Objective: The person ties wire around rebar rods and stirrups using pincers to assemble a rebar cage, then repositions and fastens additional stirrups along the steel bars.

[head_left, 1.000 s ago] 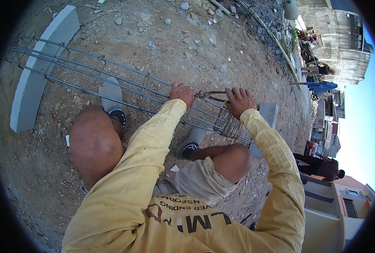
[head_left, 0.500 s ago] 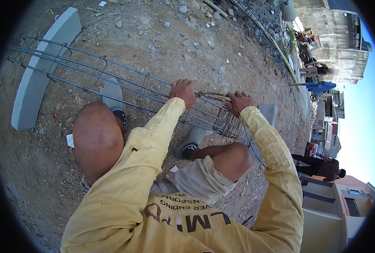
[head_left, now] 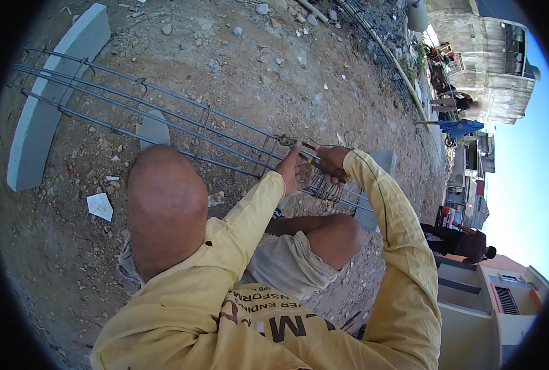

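Steel bars of a rebar cage (head_left: 237,121) are being stretched out to the left of and below the right grip (head_left: 333,164), and their far left end is being borne by a pale slab (head_left: 34,145). Pincers (head_left: 311,159) are being held in the right grip, its fingers being clamped around the handles. Their nose is being directed at a wired joint (head_left: 282,140) on the cage's outer bar, just beyond the left grip (head_left: 296,174). That left grip is being held spread, thumb and fingers apart, close beside the tool; whether contact is being made cannot be told. Coiled wire (head_left: 325,191) is being carried on the bars, just bodyward of the right grip. For good work, the nose should be sitting squarely on the joint, the handles should be getting squeezed evenly, and the left fingers should be staying clear of any pinch.
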A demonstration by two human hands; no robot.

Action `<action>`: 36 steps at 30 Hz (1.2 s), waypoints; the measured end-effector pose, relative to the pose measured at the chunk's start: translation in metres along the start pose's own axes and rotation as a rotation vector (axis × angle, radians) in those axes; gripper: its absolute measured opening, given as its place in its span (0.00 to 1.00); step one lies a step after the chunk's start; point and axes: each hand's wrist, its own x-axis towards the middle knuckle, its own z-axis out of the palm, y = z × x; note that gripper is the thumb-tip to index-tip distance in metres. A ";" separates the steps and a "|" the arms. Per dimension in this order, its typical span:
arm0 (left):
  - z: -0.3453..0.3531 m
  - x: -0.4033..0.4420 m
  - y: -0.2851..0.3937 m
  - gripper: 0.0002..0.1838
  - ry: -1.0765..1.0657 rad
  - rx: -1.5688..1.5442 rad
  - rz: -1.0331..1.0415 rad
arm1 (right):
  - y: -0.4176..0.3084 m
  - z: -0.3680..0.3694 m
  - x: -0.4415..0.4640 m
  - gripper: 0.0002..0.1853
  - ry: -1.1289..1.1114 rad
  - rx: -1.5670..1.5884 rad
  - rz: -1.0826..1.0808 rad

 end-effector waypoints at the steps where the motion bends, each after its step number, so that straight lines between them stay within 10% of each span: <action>1: 0.003 0.005 0.002 0.39 -0.015 -0.071 0.033 | 0.005 0.002 0.002 0.36 -0.034 0.064 -0.001; 10: 0.027 0.047 0.006 0.19 -0.015 -0.545 0.285 | 0.032 0.030 0.004 0.31 -0.047 0.312 -0.063; 15: 0.030 0.061 0.006 0.20 0.073 -0.545 0.277 | 0.054 0.059 -0.025 0.33 0.865 -0.411 -0.499; 23: 0.011 0.080 -0.008 0.25 0.405 -0.057 0.376 | 0.195 -0.049 -0.095 0.28 0.819 -0.295 -0.195; 31: 0.022 0.078 0.000 0.28 0.640 0.139 0.345 | 0.065 0.012 -0.152 0.25 1.051 -0.398 -0.604; 36: 0.024 0.097 0.001 0.27 0.724 0.164 0.269 | 0.039 0.083 -0.055 0.36 0.897 -0.779 -0.287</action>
